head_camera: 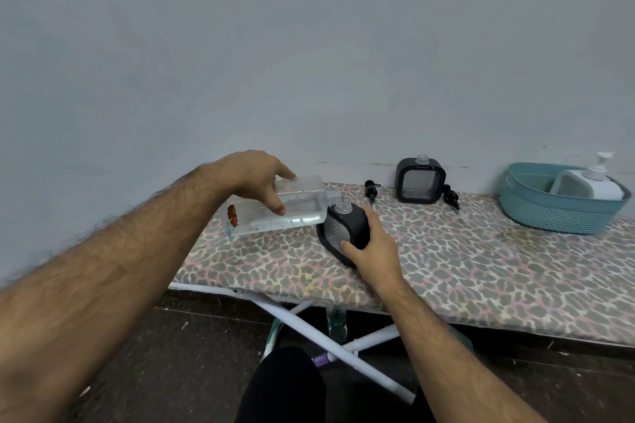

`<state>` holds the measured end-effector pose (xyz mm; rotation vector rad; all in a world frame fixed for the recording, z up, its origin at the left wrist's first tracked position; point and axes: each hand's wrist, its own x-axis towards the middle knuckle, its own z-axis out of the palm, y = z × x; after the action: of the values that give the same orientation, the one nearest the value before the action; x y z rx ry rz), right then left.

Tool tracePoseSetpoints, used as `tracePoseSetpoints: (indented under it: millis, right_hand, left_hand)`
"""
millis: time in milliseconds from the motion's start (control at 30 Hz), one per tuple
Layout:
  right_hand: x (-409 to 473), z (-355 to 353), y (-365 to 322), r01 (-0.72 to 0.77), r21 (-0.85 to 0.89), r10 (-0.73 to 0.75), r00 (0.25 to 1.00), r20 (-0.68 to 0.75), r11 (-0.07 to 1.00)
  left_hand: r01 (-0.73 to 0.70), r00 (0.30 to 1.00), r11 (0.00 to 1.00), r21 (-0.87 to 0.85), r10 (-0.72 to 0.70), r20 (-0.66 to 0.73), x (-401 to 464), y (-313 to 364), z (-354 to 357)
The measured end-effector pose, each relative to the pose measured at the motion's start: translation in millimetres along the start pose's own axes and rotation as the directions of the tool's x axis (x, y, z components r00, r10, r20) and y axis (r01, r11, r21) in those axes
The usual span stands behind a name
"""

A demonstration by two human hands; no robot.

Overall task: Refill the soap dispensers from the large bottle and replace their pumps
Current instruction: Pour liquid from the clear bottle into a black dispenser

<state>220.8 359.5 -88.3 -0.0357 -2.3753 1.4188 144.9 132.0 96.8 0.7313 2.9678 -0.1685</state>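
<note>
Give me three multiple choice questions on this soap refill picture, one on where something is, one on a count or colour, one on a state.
1. Where does the white pump bottle stand?
A. in the teal basket
B. on the floor
C. in the left hand

2. How many black dispensers are on the board?
A. one
B. two
C. four

3. How is the large clear bottle held?
A. upright and capped
B. tipped, mouth at the near dispenser
C. lying untouched

Answers: 1 A, it sits inside the basket at the far right. 2 B, one in the right hand, the far dispenser by the wall. 3 B, the left hand tilts it sideways to the neck.
</note>
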Motion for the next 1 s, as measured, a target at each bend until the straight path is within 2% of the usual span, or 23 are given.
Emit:
tracePoseSetpoints:
  millis: [1000]
  right_hand:
    - [-0.6, -0.7, -1.1, -0.003, -0.007, 0.003, 1.000, 0.006, 1.000]
  left_hand:
    - [0.013, 1.000, 0.999, 0.044, -0.014, 0.022, -2.2, 5.9, -8.1]
